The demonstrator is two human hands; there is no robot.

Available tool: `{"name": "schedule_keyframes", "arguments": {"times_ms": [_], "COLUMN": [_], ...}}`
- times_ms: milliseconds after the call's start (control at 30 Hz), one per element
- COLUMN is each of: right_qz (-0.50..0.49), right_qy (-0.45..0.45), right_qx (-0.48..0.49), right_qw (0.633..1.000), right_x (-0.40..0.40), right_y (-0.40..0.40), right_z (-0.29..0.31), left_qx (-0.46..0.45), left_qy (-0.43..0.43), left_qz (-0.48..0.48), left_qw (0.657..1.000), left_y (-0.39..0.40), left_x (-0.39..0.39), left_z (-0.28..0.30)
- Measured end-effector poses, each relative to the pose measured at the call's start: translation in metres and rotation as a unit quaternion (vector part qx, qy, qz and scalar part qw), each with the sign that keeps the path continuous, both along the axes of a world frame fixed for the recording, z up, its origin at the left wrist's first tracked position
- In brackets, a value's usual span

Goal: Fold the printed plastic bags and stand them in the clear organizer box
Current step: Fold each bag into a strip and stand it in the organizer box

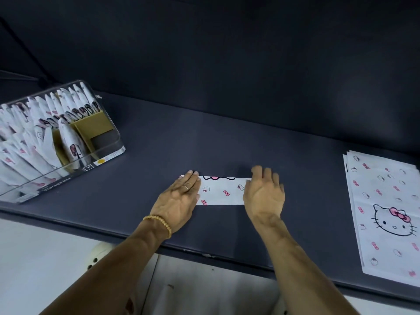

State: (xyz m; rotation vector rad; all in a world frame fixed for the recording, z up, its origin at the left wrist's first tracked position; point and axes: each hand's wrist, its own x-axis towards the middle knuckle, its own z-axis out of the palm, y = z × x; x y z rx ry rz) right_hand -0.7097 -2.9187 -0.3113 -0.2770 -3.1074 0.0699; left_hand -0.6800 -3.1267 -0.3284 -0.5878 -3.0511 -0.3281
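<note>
While you work on the current bag, note that it lies on the desk as a long narrow strip, so the lengthwise folding looks done and the shorter folds remain. Your left hand lies flat with straight fingers on the strip's left end. Your right hand is spread loosely over the right end, gripping nothing; whether it presses the plastic cannot be told.

The clear box stands at the far left of the desk, well apart from the strip. Folded bags already stand in it in rows, too many and too overlapped for an exact count; well over a dozen is a fair estimate. One tan divider section near its right end appears unfilled.

At the right edge, a stack of flat bags awaits folding. Several layered edges show; the exact number cannot be counted.

Count: one box, one strip in hand, one stack.
</note>
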Motion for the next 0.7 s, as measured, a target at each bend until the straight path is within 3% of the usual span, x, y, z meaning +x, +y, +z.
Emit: {"name": "schedule_keyframes", "arguments": {"times_ms": [100,200,367,600,700], "right_qz": [0.133,0.243,0.221,0.123,0.121], "right_qy": [0.092,0.010,-0.041,-0.081,-0.021], "right_qx": [-0.047,-0.144,-0.105,-0.005,0.003], "right_qw": [0.986,0.959,0.969,0.989,0.992], "right_x": [0.014,0.035,0.043,0.046,0.053], "right_y": [-0.036,-0.071,-0.041,0.023,0.019], "right_z": [-0.005,-0.020,-0.036,-0.024,-0.009], "left_qx": [-0.013,-0.033,-0.022,-0.077,-0.095], "left_qy": [0.002,-0.029,-0.033,-0.059,-0.042], "left_qz": [-0.008,-0.034,-0.029,-0.007,0.005], "left_qw": [1.000,0.998,0.999,0.995,0.995], "left_y": [-0.001,-0.004,-0.013,-0.011,-0.005], "left_x": [-0.002,-0.001,0.001,-0.001,0.007], "left_z": [0.000,-0.006,-0.013,-0.013,-0.001]}}
